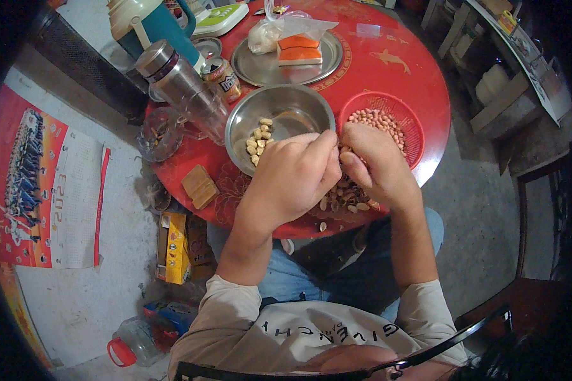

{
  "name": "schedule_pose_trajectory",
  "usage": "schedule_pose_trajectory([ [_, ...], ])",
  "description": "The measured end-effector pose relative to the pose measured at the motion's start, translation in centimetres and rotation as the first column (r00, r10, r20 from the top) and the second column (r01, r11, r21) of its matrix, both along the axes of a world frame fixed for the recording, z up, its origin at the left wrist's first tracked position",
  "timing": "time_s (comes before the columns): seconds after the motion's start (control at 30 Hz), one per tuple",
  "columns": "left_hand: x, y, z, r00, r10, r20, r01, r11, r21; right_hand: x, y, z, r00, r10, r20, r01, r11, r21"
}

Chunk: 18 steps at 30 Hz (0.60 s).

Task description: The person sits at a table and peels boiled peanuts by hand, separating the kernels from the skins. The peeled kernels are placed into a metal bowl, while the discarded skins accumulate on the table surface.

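Note:
My left hand (301, 167) is curled over the near right side of a steel bowl (310, 102). Inside that bowl, unshelled peanuts (259, 142) are gathered at the left. Knuckle to knuckle with it, my right hand (379, 159) is also curled, over the near left side of a red plastic basket (415, 138). Shelled pink peanuts (374, 116) fill part of this basket. The fingertips of both hands meet between the two containers, and anything pinched there is hidden. Below the hands lies a pile of broken peanut shells (345, 196), partly covered by them.
Left of the bowl stand a steel-capped flask (183, 85), a drink can (221, 78) and a glass ashtray (159, 133). Behind is a steel tray (252, 71) with a tissue pack (300, 50). A brown block (200, 186) lies near the left edge of the red round table (424, 76).

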State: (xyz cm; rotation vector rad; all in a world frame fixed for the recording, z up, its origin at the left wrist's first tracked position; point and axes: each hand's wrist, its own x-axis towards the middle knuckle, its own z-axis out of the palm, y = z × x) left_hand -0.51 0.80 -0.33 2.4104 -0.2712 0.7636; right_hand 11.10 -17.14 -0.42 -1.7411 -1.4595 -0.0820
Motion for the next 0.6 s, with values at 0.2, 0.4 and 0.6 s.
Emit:
schedule_pose_trajectory([
  [0.2, 0.14, 0.17, 0.1, 0.999, -0.03, 0.025, 0.033, 0.996, -0.088, 0.13, 0.13, -0.43, 0.997, 0.04, -0.064, -0.036, 0.997, 0.067],
  [0.4, 0.14, 0.35, 0.26, 0.995, -0.098, -0.024, 0.09, 0.969, -0.229, 0.24, 0.26, -0.82, 0.999, -0.009, -0.054, 0.016, 0.992, 0.125],
  [0.6, 0.27, 0.07, 0.44, 0.995, -0.098, -0.032, 0.088, 0.969, -0.23, 0.19, 0.21, -0.87, 0.994, -0.05, -0.096, 0.061, 0.991, 0.12],
])
